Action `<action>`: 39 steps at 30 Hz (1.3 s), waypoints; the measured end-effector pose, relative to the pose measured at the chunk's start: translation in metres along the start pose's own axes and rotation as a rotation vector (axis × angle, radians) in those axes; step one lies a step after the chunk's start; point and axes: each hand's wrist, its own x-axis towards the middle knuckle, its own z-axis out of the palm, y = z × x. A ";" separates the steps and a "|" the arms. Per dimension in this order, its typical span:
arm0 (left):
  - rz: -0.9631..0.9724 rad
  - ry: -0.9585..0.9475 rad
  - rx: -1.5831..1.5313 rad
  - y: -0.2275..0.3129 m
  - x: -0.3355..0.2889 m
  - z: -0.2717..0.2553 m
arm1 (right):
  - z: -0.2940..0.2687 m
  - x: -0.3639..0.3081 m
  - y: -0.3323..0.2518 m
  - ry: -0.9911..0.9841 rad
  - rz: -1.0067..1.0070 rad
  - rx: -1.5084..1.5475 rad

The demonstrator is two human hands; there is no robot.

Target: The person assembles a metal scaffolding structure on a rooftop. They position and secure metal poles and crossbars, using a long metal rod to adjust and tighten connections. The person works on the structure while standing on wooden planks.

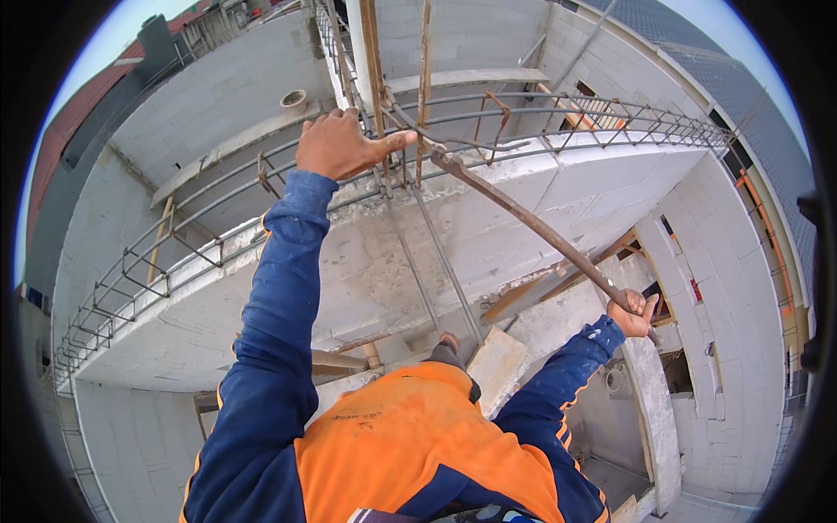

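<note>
My right hand [634, 314] is wrapped round the lower end of a long rusty rebar bending bar [532, 218]. The bar slants up to the left, and its head meets a steel rod at the crossing of the rebar cage [488, 113]. My left hand [344, 146] is raised at the cage beside the upright rusty bars [422, 87]. Its thumb stretches right toward these bars, apart from the fingers; the fingertips are partly hidden, and I see nothing held in it. The cage runs along the top of a pale block wall [602, 179].
Two thin poles [446, 261] lean on the wall below the cage. Near my feet are planks and a pale board [501, 366]. Block walls [715, 261] enclose the space, with a round bucket-like thing [294, 98] at upper left. Roofs [697, 44] stand beyond.
</note>
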 end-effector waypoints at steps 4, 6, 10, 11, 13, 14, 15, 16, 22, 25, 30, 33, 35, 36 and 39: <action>0.038 0.433 -0.059 0.014 -0.037 -0.005 | 0.094 -0.078 -0.067 -0.285 -0.277 -0.163; 0.224 0.648 -0.344 0.035 -0.073 -0.010 | 0.151 -0.129 -0.085 -0.539 -0.358 -0.213; 0.779 0.247 -0.927 0.093 -0.125 -0.023 | 0.269 -0.237 -0.077 -0.855 -0.469 -0.375; 0.886 0.180 -1.008 0.105 -0.130 -0.028 | 0.297 -0.261 -0.069 -0.961 -0.452 -0.427; 0.926 0.268 -1.111 0.130 -0.139 -0.044 | 0.347 -0.303 -0.054 -1.159 -0.393 -0.511; 0.954 0.300 -1.139 0.133 -0.143 -0.052 | 0.362 -0.316 -0.042 -1.213 -0.332 -0.473; 0.902 0.344 -1.172 0.132 -0.143 -0.059 | 0.377 -0.325 -0.031 -1.321 -0.327 -0.591; 0.863 0.384 -1.178 0.131 -0.137 -0.067 | 0.388 -0.331 -0.019 -1.396 -0.292 -0.625; 0.596 0.664 -1.221 0.069 -0.112 -0.105 | 0.409 -0.268 0.080 -1.617 -0.127 -0.853; 0.436 0.686 -1.221 -0.005 -0.113 -0.120 | 0.326 -0.195 0.175 -1.346 -0.086 -1.160; 0.169 0.679 -1.064 -0.091 -0.128 -0.108 | 0.151 -0.111 0.272 -1.028 -0.246 -1.948; 0.065 0.710 -0.890 -0.111 -0.129 -0.085 | 0.120 -0.096 0.309 -1.163 -0.599 -1.816; 0.015 0.724 -0.790 -0.118 -0.127 -0.072 | 0.120 -0.097 0.313 -1.076 -0.354 -1.792; -0.014 0.718 -0.754 -0.122 -0.128 -0.067 | 0.120 -0.102 0.315 -1.032 -0.291 -1.698; -0.094 0.717 -0.673 -0.130 -0.129 -0.056 | 0.119 -0.117 0.318 -0.890 -0.234 -1.685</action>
